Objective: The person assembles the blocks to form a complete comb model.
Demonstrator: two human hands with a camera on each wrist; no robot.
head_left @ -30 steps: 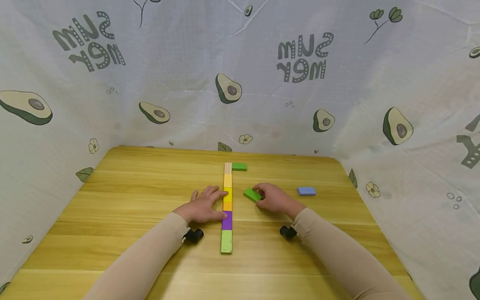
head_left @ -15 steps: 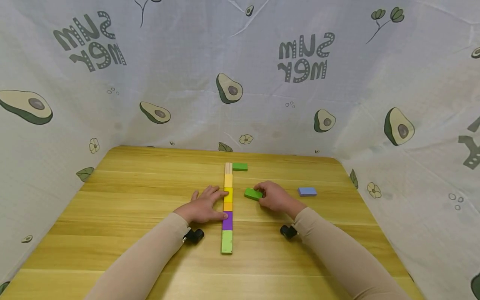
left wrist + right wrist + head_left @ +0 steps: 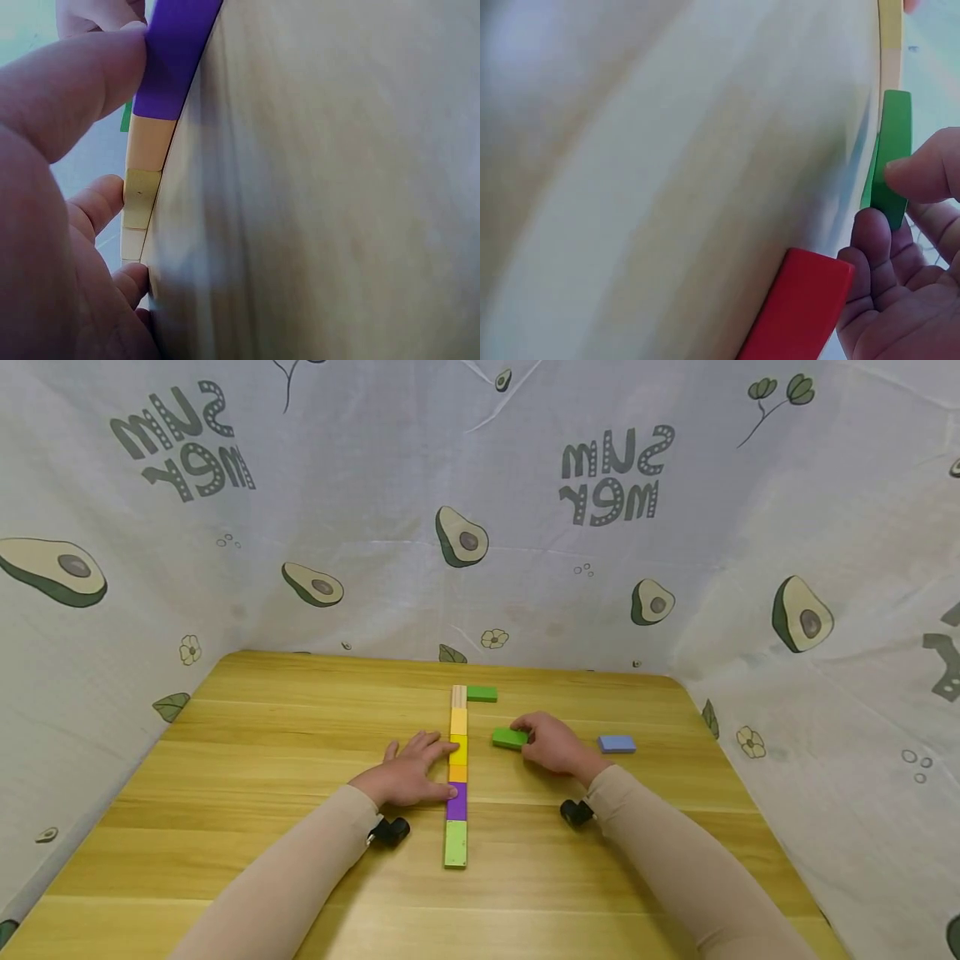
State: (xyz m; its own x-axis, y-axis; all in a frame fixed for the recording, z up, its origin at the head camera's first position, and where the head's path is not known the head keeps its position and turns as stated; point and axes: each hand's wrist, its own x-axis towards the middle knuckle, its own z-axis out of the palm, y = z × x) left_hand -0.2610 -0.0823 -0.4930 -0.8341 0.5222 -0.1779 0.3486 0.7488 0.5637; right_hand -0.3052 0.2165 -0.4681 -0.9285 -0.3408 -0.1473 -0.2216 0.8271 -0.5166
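A straight row of wooden blocks runs away from me down the middle of the table. My left hand [image 3: 408, 774] lies along the row's left side, its thumb on the purple block [image 3: 457, 802] and its index finger at the yellow block [image 3: 461, 750]. To the right of the row, my right hand [image 3: 553, 743] pinches a green block [image 3: 509, 738] by its right end. In the right wrist view, the thumb presses on one face of that green block [image 3: 897, 142]. Another green block [image 3: 482, 694] juts right from the row's far end.
A blue block [image 3: 617, 744] lies right of my right hand. The right wrist view shows a red block [image 3: 799, 304] near that hand's fingers, unseen in the head view. A light green block [image 3: 455, 844] ends the row nearest me. Printed cloth [image 3: 390, 485] surrounds the table.
The green block in my right hand has turned from slanting to lying crosswise to the row, and moved slightly away from me. My left hand has stayed put.
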